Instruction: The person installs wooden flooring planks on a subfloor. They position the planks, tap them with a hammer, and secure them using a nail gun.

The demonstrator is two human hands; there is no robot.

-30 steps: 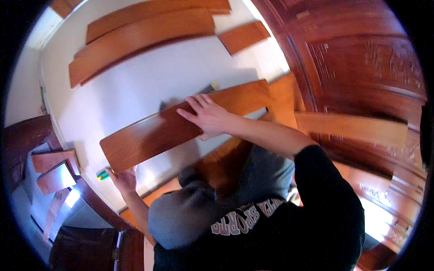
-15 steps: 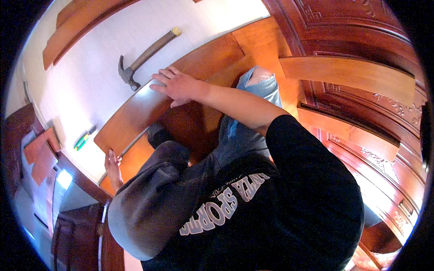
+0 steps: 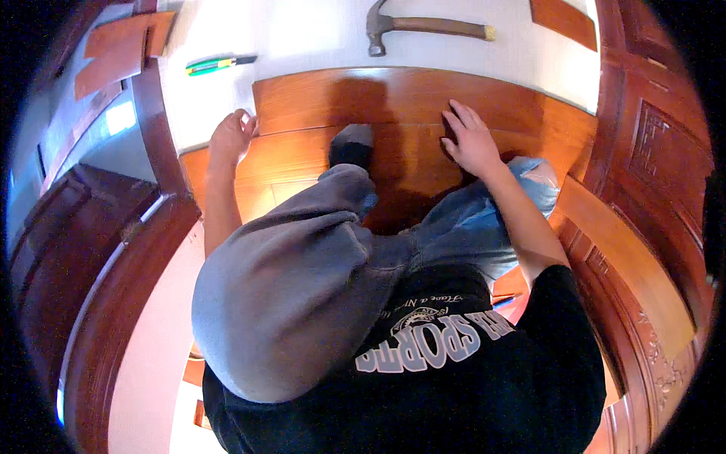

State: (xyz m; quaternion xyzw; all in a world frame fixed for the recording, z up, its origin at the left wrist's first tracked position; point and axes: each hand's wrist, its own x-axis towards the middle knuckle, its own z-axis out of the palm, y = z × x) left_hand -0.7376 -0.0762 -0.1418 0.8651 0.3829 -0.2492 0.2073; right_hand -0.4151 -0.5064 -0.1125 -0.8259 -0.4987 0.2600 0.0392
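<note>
A long reddish-brown floorboard [image 3: 302, 94] lies across the far side of the laid wooden floor [image 3: 291, 155]. At its left end is my left hand [image 3: 232, 138], fingers loosely bent and apart, the tips beside or touching the board's end. My right hand [image 3: 473, 144] rests palm down, open with fingers spread, over the board's near edge right of centre. Beyond the board, a claw hammer [image 3: 435, 27] with a wooden handle lies on the white underlay [image 3: 302, 38]. A green and yellow utility knife [image 3: 215, 66] lies further left.
My socked foot [image 3: 352, 144] and bent legs are on the floor between my hands. Loose board pieces [image 3: 113, 64] lie at the far left; another board [image 3: 563, 21] lies far right. A long board [image 3: 628, 242] leans along the carved dark wood panels [image 3: 658, 144] on the right.
My view has swung, so the hammer and knife appear higher and further right. My right hand has moved back from the board's far edge to its near edge. My left hand stays at the board's end.
</note>
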